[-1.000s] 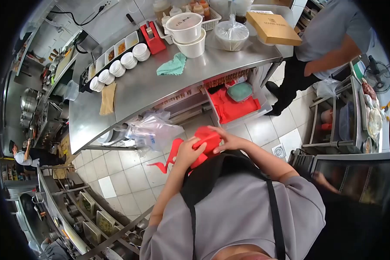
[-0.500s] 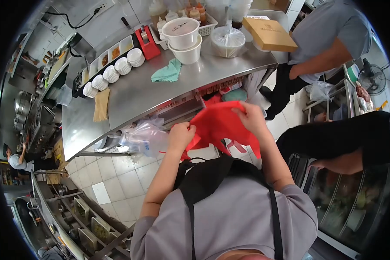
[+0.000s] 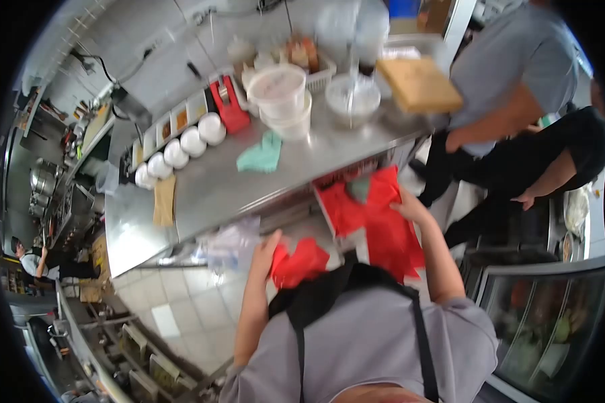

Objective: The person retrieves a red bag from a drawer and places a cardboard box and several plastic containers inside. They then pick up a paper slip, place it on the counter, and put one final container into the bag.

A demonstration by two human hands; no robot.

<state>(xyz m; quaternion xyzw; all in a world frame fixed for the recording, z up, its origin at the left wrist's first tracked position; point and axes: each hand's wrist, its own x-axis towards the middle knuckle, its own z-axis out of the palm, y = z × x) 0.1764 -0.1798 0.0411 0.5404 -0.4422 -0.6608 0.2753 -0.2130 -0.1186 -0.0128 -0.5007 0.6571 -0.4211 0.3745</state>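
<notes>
A bright red fabric bag (image 3: pixel 390 232) hangs in front of my black apron (image 3: pixel 346 282), below the counter's front edge. My right hand (image 3: pixel 410 207) grips its upper right side, fingers closed on the fabric. My left hand (image 3: pixel 267 250) is closed on a bunched red portion (image 3: pixel 300 260) lower and to the left. Between the two red portions a gap shows. The part in the right hand hangs in a long panel with a curved cut-out at its top. Motion blurs both hands a little.
On the steel counter (image 3: pixel 215 201) are a green cloth (image 3: pixel 261 153), stacked white tubs (image 3: pixel 275 94), a red dispenser (image 3: pixel 228 107), a tan cloth (image 3: pixel 165 201) and a cardboard box (image 3: pixel 420 84). A person (image 3: pixel 504 74) stands at the right beside a glass-doored fridge (image 3: pixel 544 322).
My hands have moved apart and down, and the red fabric now hangs in two spread portions. The view has shifted. At the right, a second person's dark-clad limb has moved back.
</notes>
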